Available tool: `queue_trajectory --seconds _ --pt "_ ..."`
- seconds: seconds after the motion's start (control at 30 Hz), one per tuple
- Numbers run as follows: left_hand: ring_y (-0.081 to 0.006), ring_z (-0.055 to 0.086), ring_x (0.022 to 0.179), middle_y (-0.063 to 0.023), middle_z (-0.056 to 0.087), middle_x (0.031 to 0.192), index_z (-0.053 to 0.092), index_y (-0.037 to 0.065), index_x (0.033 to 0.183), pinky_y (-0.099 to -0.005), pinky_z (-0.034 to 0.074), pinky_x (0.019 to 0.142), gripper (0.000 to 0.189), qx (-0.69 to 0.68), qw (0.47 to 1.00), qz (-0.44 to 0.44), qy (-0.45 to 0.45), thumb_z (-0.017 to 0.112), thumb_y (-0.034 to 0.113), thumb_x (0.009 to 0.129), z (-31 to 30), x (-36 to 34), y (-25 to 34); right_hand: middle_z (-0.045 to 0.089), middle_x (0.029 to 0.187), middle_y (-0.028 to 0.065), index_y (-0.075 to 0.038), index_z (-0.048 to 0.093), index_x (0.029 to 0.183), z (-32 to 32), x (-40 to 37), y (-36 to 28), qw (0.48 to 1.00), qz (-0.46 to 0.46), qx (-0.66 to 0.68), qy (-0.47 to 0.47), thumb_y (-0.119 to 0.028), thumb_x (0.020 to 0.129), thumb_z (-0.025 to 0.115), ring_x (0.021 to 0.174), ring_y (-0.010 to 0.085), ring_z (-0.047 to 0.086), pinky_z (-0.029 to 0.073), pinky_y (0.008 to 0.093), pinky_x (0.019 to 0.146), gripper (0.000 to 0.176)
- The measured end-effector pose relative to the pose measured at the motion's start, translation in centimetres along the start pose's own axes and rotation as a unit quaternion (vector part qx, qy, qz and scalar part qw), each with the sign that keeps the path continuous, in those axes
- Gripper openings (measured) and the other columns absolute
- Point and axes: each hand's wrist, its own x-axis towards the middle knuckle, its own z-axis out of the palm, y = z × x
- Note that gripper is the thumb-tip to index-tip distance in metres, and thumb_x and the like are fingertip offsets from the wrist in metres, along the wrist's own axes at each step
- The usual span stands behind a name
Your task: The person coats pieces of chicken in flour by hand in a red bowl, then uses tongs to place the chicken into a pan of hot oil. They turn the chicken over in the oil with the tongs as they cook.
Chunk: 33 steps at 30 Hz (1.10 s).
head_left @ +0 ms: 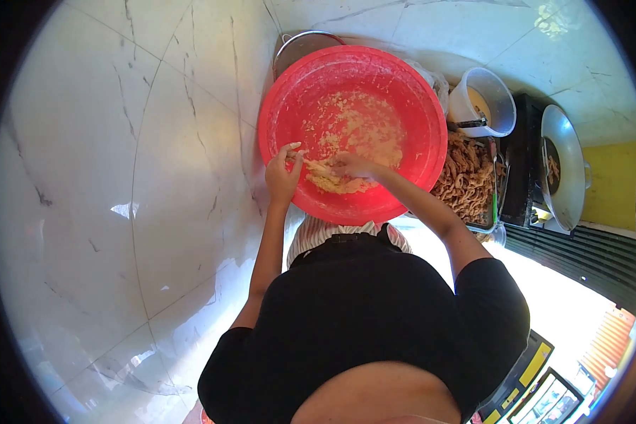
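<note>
A large red plastic basin [275,92] stands in front of me, its inside smeared with pale flour. Loose yellowish crumbs of flour [353,124] lie across its bottom. Along the near left side is a heap of flour-coated pieces [332,182]. My right hand [353,167] reaches into this heap, its fingers curled down on the pieces. My left hand [284,169] is at the basin's left rim, with the fingers bent and pinched together. Something small and pale may be between them, but it is too small to make out.
Right of the basin is a tray heaped with brown fried strips [466,177]. Behind it stands a clear plastic bucket [491,102]. Farther right, a wide metal wok [572,169] sits on a black stove with some strips in it. A marbled tile wall [155,177] rises at left.
</note>
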Motion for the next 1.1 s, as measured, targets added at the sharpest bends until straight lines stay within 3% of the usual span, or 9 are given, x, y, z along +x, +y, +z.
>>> queue_trajectory --seconds 0.17,0.23,0.33,0.47,0.67,0.73,0.77,0.97,1.1 --pt "-0.0200 0.059 0.068 -0.0074 0.061 0.071 0.059 0.009 0.096 -0.0303 0.044 0.064 0.019 -0.012 1.000 0.003 0.000 0.057 0.018 0.079 0.0 0.0 0.0 0.056 0.099 0.0068 -0.005 0.050 0.113 -3.4 0.4 0.5 0.986 -0.068 0.129 0.084 -0.015 0.081 0.055 0.081 0.0138 0.054 0.046 0.0268 0.064 0.034" --pt "-0.0198 0.060 0.067 -0.0073 0.062 0.071 0.059 0.009 0.096 -0.0301 0.044 0.063 0.019 0.001 1.000 0.021 0.003 0.057 0.018 0.080 -0.1 0.0 0.2 0.058 0.098 0.0093 -0.004 0.049 0.114 -5.3 2.5 2.7 0.965 -0.142 -0.161 0.153 -0.015 0.080 0.055 0.082 0.0162 0.057 0.046 0.0284 0.065 0.036" --pt "-0.0197 0.059 0.066 -0.0078 0.062 0.071 0.059 0.009 0.096 -0.0298 0.044 0.062 0.019 -0.011 1.000 0.021 -0.002 0.057 0.018 0.080 -0.1 0.1 0.3 0.060 0.092 0.0106 -0.003 0.050 0.110 -3.8 2.2 1.5 0.971 -0.016 -0.175 0.162 -0.014 0.080 0.054 0.080 0.0177 0.058 0.047 0.0297 0.066 0.033" --pt "-0.0196 0.059 0.066 -0.0081 0.062 0.072 0.059 0.008 0.096 -0.0298 0.044 0.063 0.019 -0.002 1.000 0.015 -0.004 0.057 0.018 0.080 0.0 0.1 0.1 0.059 0.090 0.0117 -0.002 0.050 0.107 -0.1 4.0 2.5 0.901 -0.040 -0.384 0.198 -0.015 0.078 0.058 0.078 0.0191 0.058 0.047 0.0300 0.064 0.033" --pt "-0.0198 0.059 0.068 -0.0082 0.062 0.073 0.059 0.008 0.095 -0.0305 0.043 0.064 0.019 -0.007 1.000 0.012 0.001 0.057 0.018 0.080 0.2 0.0 -0.3 0.054 0.102 0.0193 0.003 0.040 0.115 0.1 2.6 -0.1 0.917 -0.169 -0.358 0.045 -0.020 0.071 0.064 0.093 0.0273 0.055 0.045 0.0355 0.073 0.055" --pt "-0.0198 0.059 0.068 -0.0081 0.061 0.073 0.059 0.008 0.096 -0.0307 0.043 0.065 0.019 0.000 1.000 0.010 -0.004 0.057 0.018 0.079 0.2 -0.1 -0.3 0.054 0.103 0.0176 0.001 0.038 0.122 -2.5 2.4 -1.5 0.985 0.054 -0.151 -0.069 -0.013 0.072 0.061 0.094 0.0237 0.054 0.045 0.0340 0.073 0.057" --pt "-0.0198 0.059 0.068 -0.0081 0.061 0.073 0.059 0.008 0.096 -0.0307 0.043 0.065 0.019 0.000 1.000 0.010 -0.002 0.057 0.018 0.079 0.2 -0.1 -0.3 0.054 0.103 0.0176 0.001 0.038 0.122 -3.5 2.6 -1.7 0.984 0.054 -0.153 -0.070 -0.013 0.072 0.061 0.094 0.0237 0.054 0.045 0.0340 0.073 0.057" --pt "-0.0196 0.058 0.068 -0.0077 0.061 0.074 0.059 0.008 0.095 -0.0308 0.042 0.066 0.018 -0.002 1.000 0.013 -0.008 0.056 0.017 0.079 0.3 -0.1 -0.4 0.047 0.115 0.0152 -0.004 0.038 0.125 -7.8 8.7 -1.5 0.973 -0.145 -0.043 0.174 0.001 0.069 0.055 0.105 0.0258 0.047 0.043 0.0351 0.082 0.059" --pt "-0.0189 0.056 0.065 -0.0086 0.060 0.072 0.060 0.009 0.095 -0.0298 0.043 0.063 0.018 0.005 1.000 0.019 0.001 0.058 0.016 0.079 0.6 -0.3 -0.1 0.049 0.114 0.0189 -0.005 0.045 0.119 -7.6 11.9 -1.6 0.851 -0.258 -0.366 0.275 -0.004 0.072 0.055 0.104 0.0290 0.048 0.038 0.0375 0.088 0.048"
